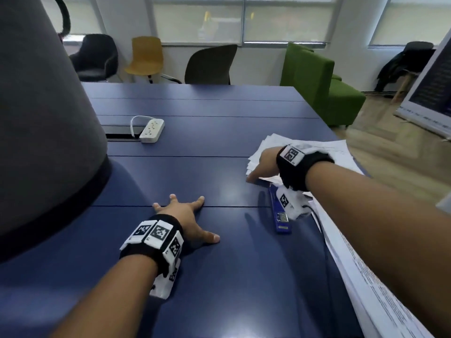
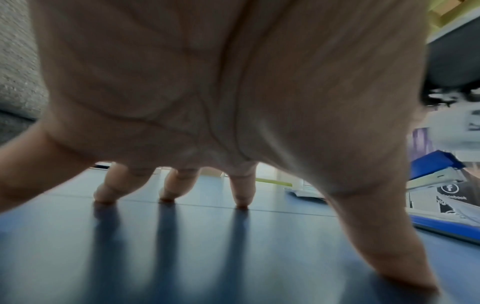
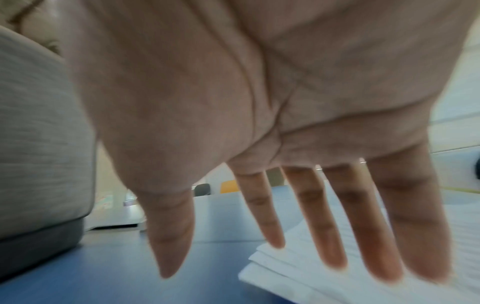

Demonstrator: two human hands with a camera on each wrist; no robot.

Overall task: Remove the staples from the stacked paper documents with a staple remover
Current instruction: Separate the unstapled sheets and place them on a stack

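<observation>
On the blue surface [image 1: 170,147], the left hand [image 1: 185,215] sits at about 7 o'clock with its grip apart, fingers [image 2: 241,191] spread and their tips touching the top, holding nothing. A white power strip [image 1: 152,130] lies at 11 o'clock. A blue stapler [image 1: 280,213] lies at 4 o'clock, just under the right wrist. The right hand [image 1: 264,163], at 3 o'clock, reaches with straight fingers [image 3: 335,226], grip apart, over the stack of papers [image 1: 314,147] at the surface's right edge.
</observation>
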